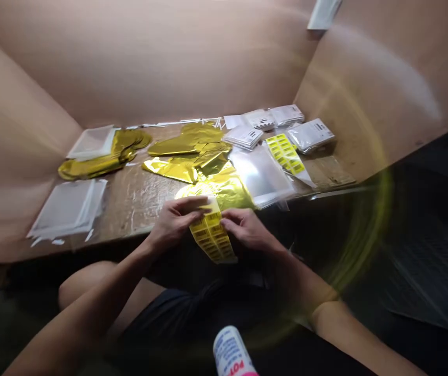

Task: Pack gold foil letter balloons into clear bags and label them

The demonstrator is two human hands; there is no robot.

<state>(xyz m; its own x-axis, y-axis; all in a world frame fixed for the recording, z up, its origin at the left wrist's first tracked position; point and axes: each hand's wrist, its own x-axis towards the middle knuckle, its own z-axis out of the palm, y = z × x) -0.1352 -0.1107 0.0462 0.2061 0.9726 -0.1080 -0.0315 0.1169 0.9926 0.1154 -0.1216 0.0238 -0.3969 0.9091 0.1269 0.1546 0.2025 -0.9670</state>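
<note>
My left hand (175, 222) and my right hand (245, 228) both grip a strip of yellow printed labels (210, 235), which hangs down between them. My left fingers pinch its top end, and my right fingertips press on its side. Just beyond my hands lies crumpled gold foil (218, 190), partly under the strip. More gold foil pieces (169, 169) spread across the table behind it. A second yellow label sheet (285, 154) lies further back on the right, out of reach of my fingers.
Cardboard walls (141, 57) surround the worn tabletop (130, 206). On it lie stacks of transparent bags (67, 209), a loose transparent bag (261, 175), white packets (310, 134) and thin white sticks (180, 122). A white spray can (232, 352) stands near my lap.
</note>
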